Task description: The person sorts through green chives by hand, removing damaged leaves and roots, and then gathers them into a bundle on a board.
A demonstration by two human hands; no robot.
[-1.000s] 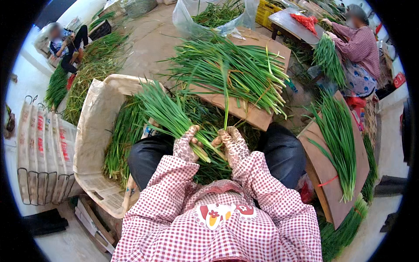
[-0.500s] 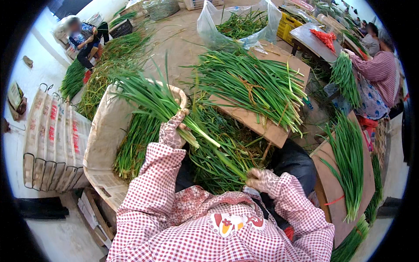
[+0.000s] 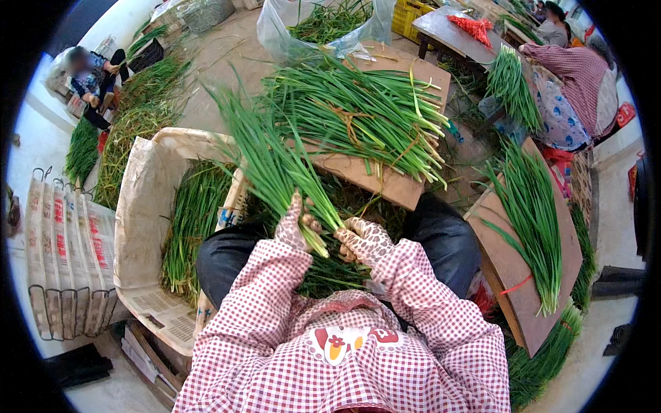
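Note:
My left hand [image 3: 295, 224], in a spotted glove, is closed around a bunch of garlic chives [image 3: 265, 162]. Their green leaves fan up and away, and the pale stem ends stick out below the fist. Close on its right, my right hand [image 3: 366, 241], gloved alike, has its fingertips pinched on the stem ends of a few chives at the bunch's right side. Beyond both hands, a thick pile of chives [image 3: 358, 113] lies on a brown board [image 3: 385, 182], with pale ends toward the right. Loose leaves lie below my hands, over my lap.
At my left stands a white plastic basket [image 3: 131, 227] holding chives [image 3: 189, 227]. A second board [image 3: 506, 275] on my right carries another bunch [image 3: 533, 227]. Farther off are a clear plastic bag [image 3: 275, 34] of greens, a metal-topped table [image 3: 458, 31] and several people at work.
My left hand has moved right and nearer with its bunch. My right hand has come up from near my lap to meet it. The view has shifted, and the basket sits farther left.

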